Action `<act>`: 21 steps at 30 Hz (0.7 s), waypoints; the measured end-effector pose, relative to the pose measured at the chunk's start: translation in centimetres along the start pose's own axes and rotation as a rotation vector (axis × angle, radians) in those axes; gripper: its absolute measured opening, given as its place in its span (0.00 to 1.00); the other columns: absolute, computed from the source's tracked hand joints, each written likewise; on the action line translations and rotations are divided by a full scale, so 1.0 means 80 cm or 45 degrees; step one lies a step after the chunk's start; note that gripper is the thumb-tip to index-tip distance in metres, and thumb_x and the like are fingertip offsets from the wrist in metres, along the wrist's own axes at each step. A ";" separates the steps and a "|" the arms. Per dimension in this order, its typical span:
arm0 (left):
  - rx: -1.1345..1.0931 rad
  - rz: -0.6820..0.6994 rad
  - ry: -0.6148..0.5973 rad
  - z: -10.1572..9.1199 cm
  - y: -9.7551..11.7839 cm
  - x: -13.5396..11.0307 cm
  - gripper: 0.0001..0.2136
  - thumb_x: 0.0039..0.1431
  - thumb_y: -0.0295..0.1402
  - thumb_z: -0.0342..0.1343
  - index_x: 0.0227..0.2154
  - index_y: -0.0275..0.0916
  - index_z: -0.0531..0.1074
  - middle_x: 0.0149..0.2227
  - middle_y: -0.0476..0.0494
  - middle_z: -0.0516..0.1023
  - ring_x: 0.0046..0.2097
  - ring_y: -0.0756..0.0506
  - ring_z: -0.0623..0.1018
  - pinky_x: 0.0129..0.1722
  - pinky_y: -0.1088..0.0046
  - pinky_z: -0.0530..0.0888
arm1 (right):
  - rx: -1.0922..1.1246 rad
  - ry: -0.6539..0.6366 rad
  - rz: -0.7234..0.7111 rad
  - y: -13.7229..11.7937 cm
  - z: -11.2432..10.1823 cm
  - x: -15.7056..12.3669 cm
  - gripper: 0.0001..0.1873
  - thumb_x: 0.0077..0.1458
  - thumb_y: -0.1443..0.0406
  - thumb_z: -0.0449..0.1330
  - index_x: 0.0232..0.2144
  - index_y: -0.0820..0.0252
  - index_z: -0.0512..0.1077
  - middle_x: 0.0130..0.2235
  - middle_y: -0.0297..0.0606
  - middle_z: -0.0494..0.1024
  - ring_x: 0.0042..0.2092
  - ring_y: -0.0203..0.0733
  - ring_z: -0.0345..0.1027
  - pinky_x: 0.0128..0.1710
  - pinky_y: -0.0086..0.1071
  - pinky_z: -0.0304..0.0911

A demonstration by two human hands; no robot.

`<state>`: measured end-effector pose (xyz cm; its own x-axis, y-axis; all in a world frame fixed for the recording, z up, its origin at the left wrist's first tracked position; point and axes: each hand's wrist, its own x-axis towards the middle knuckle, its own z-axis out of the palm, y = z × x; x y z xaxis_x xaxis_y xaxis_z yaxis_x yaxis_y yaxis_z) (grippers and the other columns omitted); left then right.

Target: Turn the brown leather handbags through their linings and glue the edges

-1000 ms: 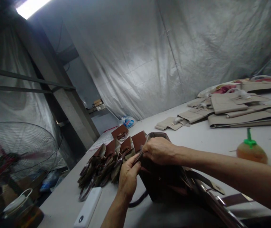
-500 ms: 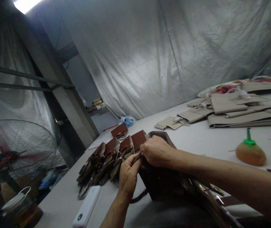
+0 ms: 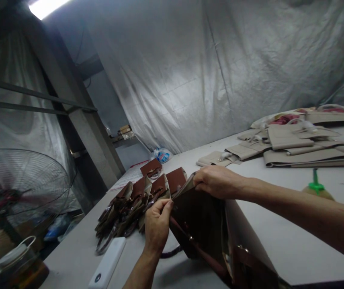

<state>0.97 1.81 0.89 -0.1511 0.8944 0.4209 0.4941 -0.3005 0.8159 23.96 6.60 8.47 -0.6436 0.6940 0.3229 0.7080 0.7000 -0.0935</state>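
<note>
A dark brown leather bag [image 3: 202, 224] lies tilted on the white table [image 3: 280, 241] in front of me. My left hand [image 3: 156, 226] is closed on the bag's near top edge. My right hand [image 3: 217, 182] is closed on the far top edge, and the two hands hold the mouth of the bag apart. A row of several smaller brown leather pieces [image 3: 136, 200] stands just left of the bag, close to my left hand.
A white power bank [image 3: 107, 263] lies at the table's near left edge. A brown ball with a green top [image 3: 318, 190] sits behind my right forearm. Beige leather pieces [image 3: 295, 144] are stacked at the far right. A standing fan [image 3: 15, 196] is off the table's left.
My hands have drawn apart, the right one moving up and right. The bag has been lifted and its mouth pulled wide, where before both hands pinched close together at its top.
</note>
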 end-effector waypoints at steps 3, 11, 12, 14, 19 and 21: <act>0.026 0.030 0.001 0.003 0.005 -0.006 0.14 0.58 0.41 0.55 0.33 0.36 0.79 0.29 0.46 0.79 0.33 0.46 0.75 0.35 0.74 0.69 | -0.104 0.021 0.092 -0.001 0.003 0.003 0.10 0.56 0.66 0.55 0.30 0.59 0.77 0.35 0.42 0.80 0.38 0.45 0.74 0.31 0.30 0.55; 0.032 0.033 -0.012 0.006 0.017 -0.022 0.14 0.58 0.41 0.55 0.34 0.36 0.79 0.30 0.46 0.80 0.33 0.46 0.76 0.34 0.75 0.69 | -0.237 0.079 0.181 -0.008 0.008 0.010 0.15 0.54 0.68 0.53 0.45 0.59 0.69 0.34 0.45 0.80 0.35 0.49 0.74 0.28 0.32 0.53; 0.030 0.028 -0.016 0.005 0.017 -0.022 0.14 0.59 0.41 0.55 0.34 0.36 0.79 0.30 0.46 0.80 0.34 0.46 0.77 0.35 0.75 0.70 | -0.237 0.086 0.171 -0.008 0.009 0.011 0.16 0.54 0.68 0.53 0.46 0.59 0.69 0.34 0.45 0.80 0.35 0.49 0.74 0.28 0.32 0.53; 0.020 0.019 -0.021 0.005 0.015 -0.021 0.14 0.59 0.41 0.55 0.34 0.36 0.79 0.31 0.46 0.80 0.34 0.45 0.77 0.36 0.75 0.70 | -0.239 0.098 0.150 -0.007 0.010 0.012 0.17 0.55 0.68 0.52 0.47 0.58 0.70 0.33 0.44 0.80 0.35 0.49 0.74 0.28 0.32 0.53; -0.001 0.007 -0.011 0.005 0.010 -0.021 0.14 0.58 0.41 0.55 0.35 0.36 0.79 0.30 0.46 0.80 0.33 0.46 0.76 0.35 0.74 0.70 | -0.219 0.061 0.122 -0.009 0.011 0.018 0.13 0.55 0.67 0.52 0.38 0.57 0.75 0.33 0.43 0.80 0.35 0.46 0.73 0.29 0.31 0.53; 0.004 0.027 -0.005 0.006 0.010 -0.023 0.13 0.58 0.41 0.55 0.35 0.37 0.79 0.30 0.46 0.81 0.34 0.46 0.76 0.35 0.75 0.70 | -0.212 0.051 0.121 -0.011 0.010 0.019 0.13 0.54 0.67 0.52 0.35 0.56 0.77 0.32 0.43 0.80 0.35 0.46 0.73 0.29 0.31 0.53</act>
<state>2.03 0.04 0.57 -0.1372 0.8893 0.4363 0.5000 -0.3181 0.8055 22.13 7.19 8.32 -0.5615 0.7462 0.3575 0.8057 0.5916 0.0305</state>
